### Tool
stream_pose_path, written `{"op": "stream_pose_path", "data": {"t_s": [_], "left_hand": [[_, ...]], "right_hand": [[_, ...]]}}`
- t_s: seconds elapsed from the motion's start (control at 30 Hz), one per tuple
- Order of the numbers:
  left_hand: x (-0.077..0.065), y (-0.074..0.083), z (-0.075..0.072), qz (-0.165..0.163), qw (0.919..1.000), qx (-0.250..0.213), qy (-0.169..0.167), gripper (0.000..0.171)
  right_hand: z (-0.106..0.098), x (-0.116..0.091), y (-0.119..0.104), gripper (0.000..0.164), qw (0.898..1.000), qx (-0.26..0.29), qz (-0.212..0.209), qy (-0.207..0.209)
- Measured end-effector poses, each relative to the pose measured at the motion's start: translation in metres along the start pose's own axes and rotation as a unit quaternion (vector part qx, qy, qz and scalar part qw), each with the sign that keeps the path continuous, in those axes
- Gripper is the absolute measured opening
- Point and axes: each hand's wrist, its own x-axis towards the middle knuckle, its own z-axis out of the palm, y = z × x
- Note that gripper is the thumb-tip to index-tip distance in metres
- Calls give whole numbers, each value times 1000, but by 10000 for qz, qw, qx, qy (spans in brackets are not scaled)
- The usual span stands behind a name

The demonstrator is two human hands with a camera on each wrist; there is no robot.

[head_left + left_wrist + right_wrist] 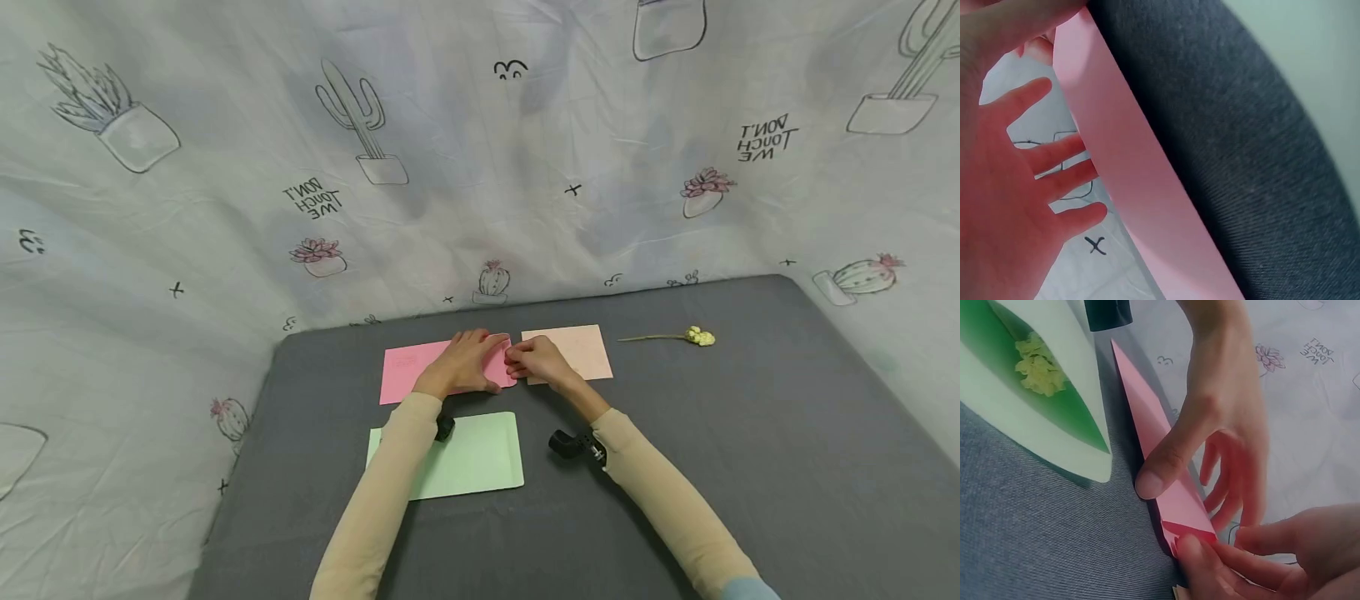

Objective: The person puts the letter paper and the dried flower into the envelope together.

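Note:
A pink envelope (pixel 405 372) lies at the far side of the table, its end flap at the right. Spread across it, my left hand (pixel 467 362) has its thumb at the near edge and its fingers, fairly straight, at the far edge. My right hand (pixel 537 358) pinches the right end of the envelope by the flap, between thumb and fingertips. In the right wrist view the envelope's opening shows as a darker pink band beside those fingertips. A peach paper piece (pixel 585 350) lies just right of the pink envelope, partly covered by my right hand.
Nearer to me lies a light green envelope (pixel 480 457), partly under my left forearm; its mouth gapes, with a pale yellow flower (pixel 1040 365) inside. Another yellow flower (pixel 700 336) on a thin stem lies farther right. A patterned cloth (pixel 450 167) hangs behind the grey table (pixel 675 450).

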Motion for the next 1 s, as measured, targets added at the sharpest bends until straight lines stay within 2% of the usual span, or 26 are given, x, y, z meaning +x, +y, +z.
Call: {"op": "stream_pose_path", "data": {"t_s": [0.33,0.47,0.63,0.87,1.0], "left_hand": [[-5,1,-3,185,9996,-28,203,84],[-6,1,-3,257,9991,73,335,83],[-3,-3,-4,283,9986,123,427,83],[3,-13,-4,375,9980,84,493,79],[8,-18,-5,410,9977,71,529,80]], "right_hand": [[1,0,-3,30,9987,-326,-28,-388],[0,-1,-1,30,9989,-105,18,-450],[-1,3,1,31,9991,27,147,-389],[-2,8,0,34,9989,-303,51,-363],[-6,14,0,31,9985,-508,-95,-181]]}}
